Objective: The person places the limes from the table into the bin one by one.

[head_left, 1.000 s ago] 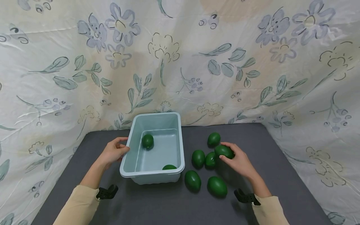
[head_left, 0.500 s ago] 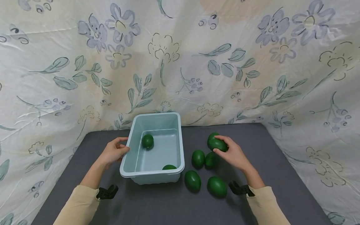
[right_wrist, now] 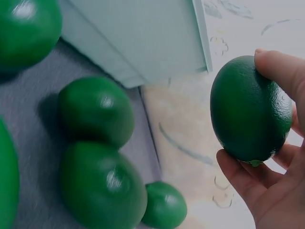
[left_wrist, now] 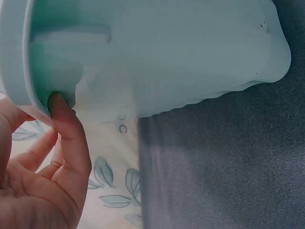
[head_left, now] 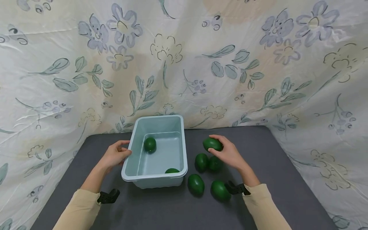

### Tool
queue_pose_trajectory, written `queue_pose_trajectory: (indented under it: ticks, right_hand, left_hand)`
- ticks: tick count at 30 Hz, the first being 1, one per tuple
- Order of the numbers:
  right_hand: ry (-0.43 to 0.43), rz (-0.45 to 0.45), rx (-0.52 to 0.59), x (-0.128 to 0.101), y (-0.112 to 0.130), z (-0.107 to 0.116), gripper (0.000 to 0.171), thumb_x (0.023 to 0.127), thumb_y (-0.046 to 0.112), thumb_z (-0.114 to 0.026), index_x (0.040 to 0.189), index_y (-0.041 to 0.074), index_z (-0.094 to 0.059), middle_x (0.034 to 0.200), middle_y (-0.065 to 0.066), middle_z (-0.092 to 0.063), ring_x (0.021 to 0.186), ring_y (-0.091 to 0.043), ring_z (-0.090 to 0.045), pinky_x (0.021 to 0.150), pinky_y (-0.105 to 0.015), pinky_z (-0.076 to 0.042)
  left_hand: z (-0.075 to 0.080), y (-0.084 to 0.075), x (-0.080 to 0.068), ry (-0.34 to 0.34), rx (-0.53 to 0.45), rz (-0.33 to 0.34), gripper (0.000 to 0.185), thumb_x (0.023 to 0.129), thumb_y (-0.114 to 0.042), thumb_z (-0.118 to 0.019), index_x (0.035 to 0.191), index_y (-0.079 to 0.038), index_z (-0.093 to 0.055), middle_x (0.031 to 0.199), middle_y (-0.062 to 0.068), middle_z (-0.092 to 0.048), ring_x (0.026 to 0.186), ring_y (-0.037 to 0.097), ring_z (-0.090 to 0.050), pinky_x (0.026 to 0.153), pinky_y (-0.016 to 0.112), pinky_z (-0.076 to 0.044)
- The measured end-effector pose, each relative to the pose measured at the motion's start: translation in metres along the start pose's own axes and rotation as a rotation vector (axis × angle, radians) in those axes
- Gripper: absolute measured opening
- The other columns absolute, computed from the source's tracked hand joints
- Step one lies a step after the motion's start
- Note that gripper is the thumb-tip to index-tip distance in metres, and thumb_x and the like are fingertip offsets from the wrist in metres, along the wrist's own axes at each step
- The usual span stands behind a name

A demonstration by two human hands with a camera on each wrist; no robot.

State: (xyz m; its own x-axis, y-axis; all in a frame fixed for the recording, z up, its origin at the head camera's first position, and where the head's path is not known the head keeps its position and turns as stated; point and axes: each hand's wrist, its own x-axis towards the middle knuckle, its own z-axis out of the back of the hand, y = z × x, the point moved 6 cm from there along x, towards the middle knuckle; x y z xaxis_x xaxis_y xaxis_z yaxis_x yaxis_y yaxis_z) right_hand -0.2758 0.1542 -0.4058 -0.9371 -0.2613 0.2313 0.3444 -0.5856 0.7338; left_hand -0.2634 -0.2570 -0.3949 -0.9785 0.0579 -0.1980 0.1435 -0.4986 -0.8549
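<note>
Left grip (head_left: pixel 114 155) pinches bin (head_left: pixel 157 183), right grip (head_left: pixel 228 153) clasps green fruit (head_left: pixel 211 144); grey tabletop (head_left: pixel 149 210) beneath them, floral cloth (head_left: pixel 184 64) beyond.

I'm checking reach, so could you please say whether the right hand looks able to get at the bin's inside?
Probably yes: the right hand, holding a green fruit, is beside the bin, whose top is open; the left hand grips the opposite side.

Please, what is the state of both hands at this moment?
Left hand: closed, gripping the pale blue bin's rim.
Right hand: closed, holding a green fruit.
</note>
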Motion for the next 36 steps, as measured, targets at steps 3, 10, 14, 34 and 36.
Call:
queue_pose_trajectory:
  ticks: [3, 10, 14, 34, 36]
  right_hand:
    - [0.004, 0.018, -0.007, 0.007, 0.008, -0.003, 0.055, 0.084, 0.038, -0.065, 0.133, 0.022, -0.046, 0.131, -0.004, -0.048, 0.106, -0.022, -0.054, 0.082, -0.041, -0.047]
    - [0.011, 0.064, 0.000, 0.021, 0.030, -0.007, 0.055, 0.083, 0.034, -0.066, 0.132, 0.019, -0.048, 0.129, -0.004, -0.049, 0.103, -0.021, -0.055, 0.080, -0.039, -0.047]
    - [0.013, 0.083, -0.001, 0.028, 0.041, -0.009, 0.054, 0.083, 0.035, -0.066, 0.132, 0.019, -0.049, 0.127, -0.003, -0.051, 0.101, -0.020, -0.056, 0.078, -0.038, -0.048]
    - [0.045, 0.157, 0.038, 0.060, 0.083, -0.029, 0.052, 0.083, 0.027, -0.067, 0.130, 0.014, -0.049, 0.125, -0.004, -0.053, 0.100, -0.018, -0.056, 0.080, -0.035, -0.048]
    - [0.054, 0.162, 0.047, 0.063, 0.088, -0.031, 0.052, 0.083, 0.027, -0.067, 0.130, 0.014, -0.049, 0.126, -0.004, -0.053, 0.100, -0.018, -0.056, 0.080, -0.035, -0.048]
  left_hand:
    - [0.001, 0.001, 0.001, -0.004, 0.000, -0.002, 0.056, 0.089, -0.011, -0.053, 0.139, -0.002, -0.031, 0.099, 0.017, -0.059, 0.073, 0.017, -0.062, 0.063, 0.038, -0.055]
    - [0.000, 0.001, -0.001, 0.002, -0.007, -0.003, 0.057, 0.089, -0.012, -0.054, 0.140, -0.001, -0.029, 0.100, 0.018, -0.059, 0.073, 0.016, -0.063, 0.062, 0.038, -0.055]
    - [0.001, 0.000, -0.001, 0.003, -0.005, -0.007, 0.057, 0.089, -0.011, -0.054, 0.140, 0.000, -0.029, 0.100, 0.018, -0.059, 0.073, 0.016, -0.063, 0.063, 0.037, -0.055]
    - [-0.001, -0.001, -0.001, 0.005, 0.004, 0.010, 0.058, 0.089, -0.012, -0.054, 0.140, -0.001, -0.030, 0.101, 0.019, -0.058, 0.074, 0.016, -0.061, 0.064, 0.038, -0.055]
    - [-0.001, -0.001, -0.001, 0.006, 0.005, 0.010, 0.058, 0.089, -0.012, -0.054, 0.140, -0.001, -0.029, 0.102, 0.019, -0.058, 0.074, 0.016, -0.061, 0.064, 0.038, -0.055]
